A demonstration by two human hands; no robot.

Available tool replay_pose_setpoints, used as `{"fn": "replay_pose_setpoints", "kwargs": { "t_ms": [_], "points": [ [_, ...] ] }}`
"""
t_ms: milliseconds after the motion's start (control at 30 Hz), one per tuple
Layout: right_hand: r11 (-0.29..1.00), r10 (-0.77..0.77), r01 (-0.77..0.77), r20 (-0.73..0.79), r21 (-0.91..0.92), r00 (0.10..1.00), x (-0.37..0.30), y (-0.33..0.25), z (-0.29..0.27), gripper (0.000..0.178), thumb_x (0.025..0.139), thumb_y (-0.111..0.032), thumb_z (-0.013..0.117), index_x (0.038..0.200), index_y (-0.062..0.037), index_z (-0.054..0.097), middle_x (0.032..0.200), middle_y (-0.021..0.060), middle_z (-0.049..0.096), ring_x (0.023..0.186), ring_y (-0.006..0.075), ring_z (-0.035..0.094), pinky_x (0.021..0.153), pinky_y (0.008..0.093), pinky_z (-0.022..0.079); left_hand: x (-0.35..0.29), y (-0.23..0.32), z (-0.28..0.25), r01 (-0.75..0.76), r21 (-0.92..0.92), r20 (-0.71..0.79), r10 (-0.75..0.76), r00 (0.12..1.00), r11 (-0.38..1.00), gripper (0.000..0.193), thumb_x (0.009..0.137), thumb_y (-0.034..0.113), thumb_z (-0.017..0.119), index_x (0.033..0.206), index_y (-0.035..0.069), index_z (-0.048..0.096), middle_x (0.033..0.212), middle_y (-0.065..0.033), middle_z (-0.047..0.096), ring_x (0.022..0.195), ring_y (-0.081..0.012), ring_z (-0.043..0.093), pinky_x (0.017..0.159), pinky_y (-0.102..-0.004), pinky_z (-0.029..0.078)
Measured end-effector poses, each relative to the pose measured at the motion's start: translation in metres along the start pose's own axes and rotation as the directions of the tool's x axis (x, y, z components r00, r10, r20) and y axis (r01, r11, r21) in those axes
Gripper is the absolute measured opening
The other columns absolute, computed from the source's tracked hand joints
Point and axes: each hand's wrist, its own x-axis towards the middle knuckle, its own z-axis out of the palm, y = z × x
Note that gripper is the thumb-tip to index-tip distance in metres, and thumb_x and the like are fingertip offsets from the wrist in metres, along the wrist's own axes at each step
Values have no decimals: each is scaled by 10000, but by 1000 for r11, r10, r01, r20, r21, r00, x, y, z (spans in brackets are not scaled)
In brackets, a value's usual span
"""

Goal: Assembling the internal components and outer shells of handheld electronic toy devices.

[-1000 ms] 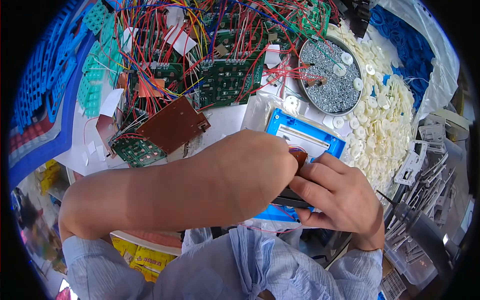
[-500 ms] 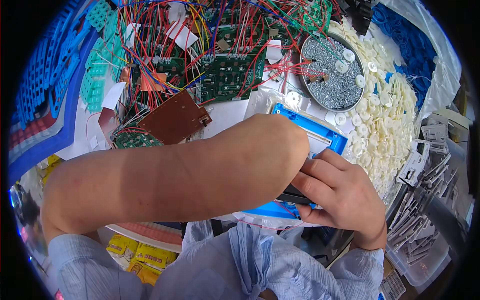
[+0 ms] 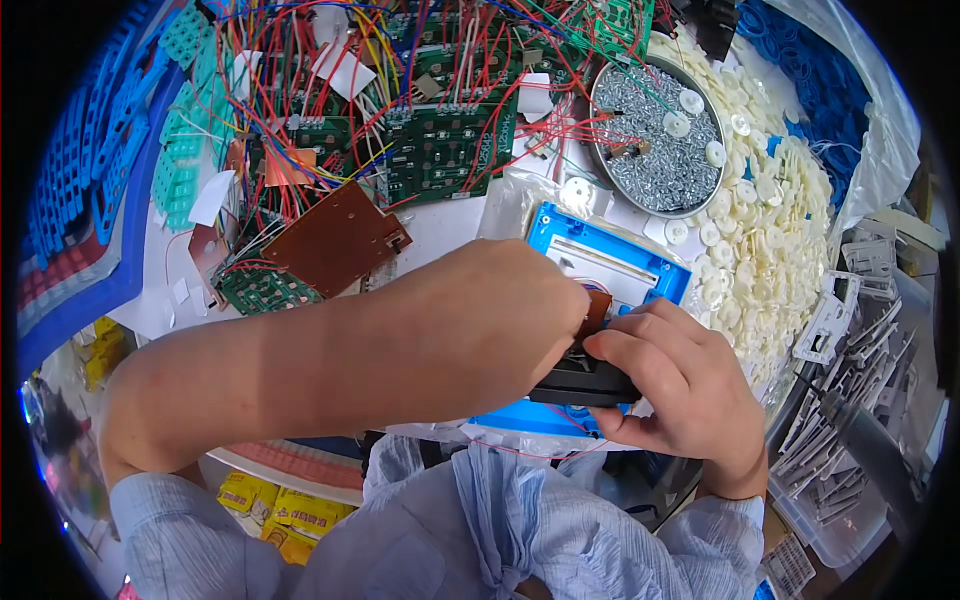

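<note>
A blue plastic housing with a white inner panel lies before me on clear plastic wrap. Over its near half sits a black plastic part, slightly tilted. My right hand grips this part's right end, thumb below and fingers above. From the left, my left hand reaches across, bent at the wrist, at the part's left end. Its fingers are hidden beneath the back of the hand. Between the hands a bit of brown circuit board shows inside the housing. A thin red wire trails along the near edge.
Wired green circuit boards and a brown board lie at the back left. A round tin of screws stands beside heaped cream discs. A power screwdriver is at the right, over metal strips.
My left hand has moved slightly left, uncovering more of the black part, the white panel and the brown board. My right hand stays at the black part.
</note>
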Motion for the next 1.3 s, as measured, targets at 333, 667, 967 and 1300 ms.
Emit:
{"fn": "replay_pose_setpoints", "kwargs": {
  "t_ms": [333, 667, 967, 1300],
  "points": [
    [999, 8, -5, -70, 34, 997, -6, 2, 8, 458, 743, -191, 786, 1138, -22, 627, 992, 113, 635, 849, 288, 641, 666, 353, 562, -6, -6, -10, -11, -53, -7, 10, 1000, 999, 86, 847, 69, 696, 911, 54, 640, 810, -109, 628, 745, -338, 643, 674, -445, 510],
    [997, 13, 1, -179, 80, 984, -4, 0, 15, 455, 726, -153, 811, 1113, -15, 617, 995, 121, 642, 843, 290, 651, 676, 362, 565, -9, 12, -14, -29, 225, -131, 59, 990, 974, 115, 842, 108, 727, 876, 78, 621, 765, -60, 546, 665, -247, 631, 568, -378, 506],
    [997, 17, -3, -171, 78, 985, -2, -2, 16, 436, 715, -131, 830, 1076, -22, 611, 990, 128, 648, 839, 299, 655, 666, 369, 561, -7, 7, -32, -91, 339, -20, 103, 994, 936, 138, 795, 113, 694, 860, 75, 579, 772, -41, 531, 618, -215, 624, 518, -360, 499],
    [993, 25, -1, -202, 122, 979, -4, -1, 17, 486, 709, -129, 823, 1124, -16, 595, 1012, 134, 651, 863, 308, 650, 672, 373, 558, -6, 10, -29, -62, 312, -104, 98, 990, 948, 136, 770, 103, 747, 826, 97, 623, 772, -30, 527, 626, -216, 617, 516, -361, 480]
  ]
}}
